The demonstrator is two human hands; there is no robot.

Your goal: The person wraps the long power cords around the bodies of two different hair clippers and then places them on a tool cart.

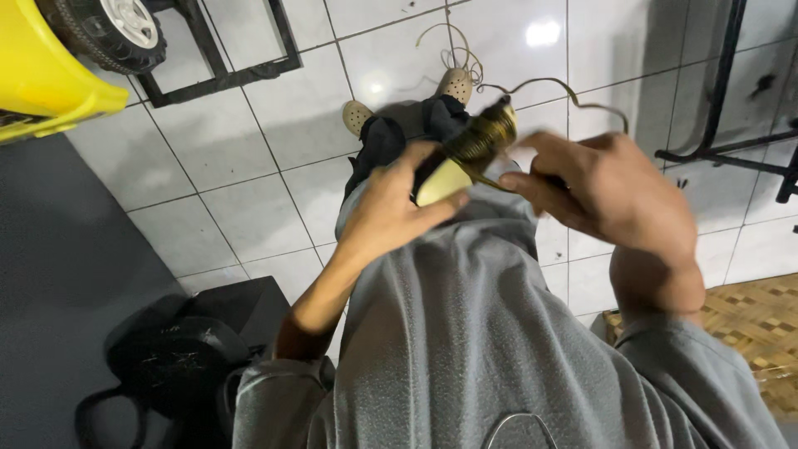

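Above the grey shirt (465, 333): cream oval part with brass-coloured wire coil (465, 154), held over white floor tiles (249, 166).
Left hand (391, 212): closed around the part.
Right hand (607, 191): blurred, pinching the thin wire (565, 87).
Progress: coil looks partly wound; loose wire trails beyond it.

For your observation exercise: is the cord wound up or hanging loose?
Partly wound: coils wrap the cream tool near the left hand, while the cord trails loose.
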